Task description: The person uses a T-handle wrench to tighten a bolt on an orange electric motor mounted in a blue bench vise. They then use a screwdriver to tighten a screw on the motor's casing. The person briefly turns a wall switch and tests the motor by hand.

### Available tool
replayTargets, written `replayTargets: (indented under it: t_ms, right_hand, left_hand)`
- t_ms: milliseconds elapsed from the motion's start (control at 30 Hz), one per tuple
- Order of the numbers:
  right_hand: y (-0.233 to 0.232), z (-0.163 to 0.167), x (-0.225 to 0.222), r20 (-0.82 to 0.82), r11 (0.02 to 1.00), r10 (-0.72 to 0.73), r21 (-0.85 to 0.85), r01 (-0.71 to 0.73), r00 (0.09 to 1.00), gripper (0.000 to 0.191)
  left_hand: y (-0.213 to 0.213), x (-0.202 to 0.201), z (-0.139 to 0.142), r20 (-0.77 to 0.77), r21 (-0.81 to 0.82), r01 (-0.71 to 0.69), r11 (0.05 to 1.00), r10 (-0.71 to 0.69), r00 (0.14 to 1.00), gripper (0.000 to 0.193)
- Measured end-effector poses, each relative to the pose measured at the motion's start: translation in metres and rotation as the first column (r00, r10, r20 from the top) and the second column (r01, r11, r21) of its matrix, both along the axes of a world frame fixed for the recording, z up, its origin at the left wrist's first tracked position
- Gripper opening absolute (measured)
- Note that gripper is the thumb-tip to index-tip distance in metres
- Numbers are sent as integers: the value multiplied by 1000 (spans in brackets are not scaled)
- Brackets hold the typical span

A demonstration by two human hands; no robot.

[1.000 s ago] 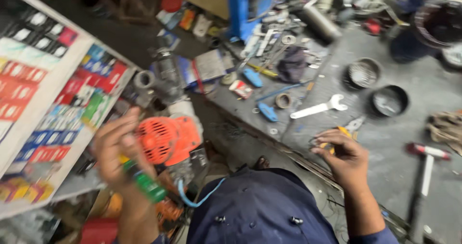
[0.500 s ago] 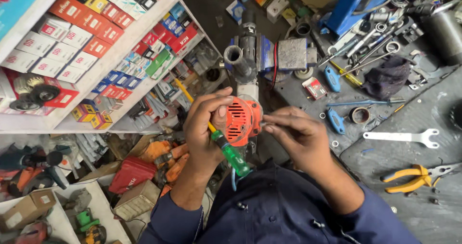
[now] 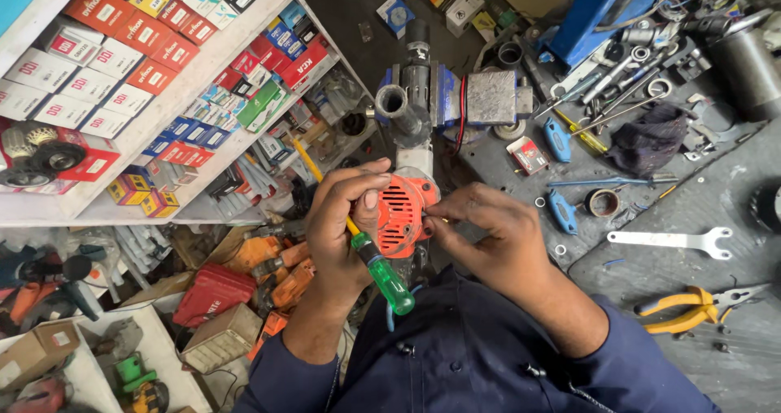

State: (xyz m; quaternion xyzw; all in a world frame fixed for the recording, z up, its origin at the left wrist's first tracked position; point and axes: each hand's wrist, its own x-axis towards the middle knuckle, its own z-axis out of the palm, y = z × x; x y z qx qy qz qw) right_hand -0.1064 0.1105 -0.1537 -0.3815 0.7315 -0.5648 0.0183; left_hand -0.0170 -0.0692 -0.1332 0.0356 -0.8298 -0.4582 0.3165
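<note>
An orange vented power-tool housing (image 3: 401, 211) sits in front of my chest, its front end clamped toward a blue bench vise (image 3: 455, 97). My left hand (image 3: 342, 218) wraps the housing's left side and also holds a screwdriver with a green and black handle (image 3: 382, 273) and a yellow shaft that points up-left. My right hand (image 3: 496, 230) presses its fingertips against the housing's right edge. Both forearms wear dark blue sleeves.
Grey workbench (image 3: 691, 201) at the right carries a flat white spanner (image 3: 671, 240), yellow-handled pliers (image 3: 691, 307), blue-handled tools (image 3: 560, 209), a dark rag (image 3: 651, 136) and several wrenches. Shelves (image 3: 122, 71) of coloured boxes fill the left. Orange and red power tools (image 3: 252, 275) lie below.
The view swung from the bench to the housing. My right hand came in from the bench onto the housing's right side; my left kept the screwdriver and housing.
</note>
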Motion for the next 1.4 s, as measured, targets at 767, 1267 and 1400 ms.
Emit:
replayTargets:
  t_ms: [767, 1267, 1400]
  right_hand:
    - [-1, 6, 4, 22, 998, 61, 32, -62, 998, 21]
    - [-5, 21, 5, 71, 985, -4, 174, -8, 997, 20]
    - [-6, 17, 6, 178, 988, -59, 150, 32, 982, 24]
  left_hand:
    - [-7, 0, 0, -75, 41, 38, 998, -35, 997, 24]
    - [-7, -1, -1, -65, 53, 54, 997, -50, 997, 21]
    - [-7, -2, -2, -71, 60, 50, 997, -46, 996, 21]
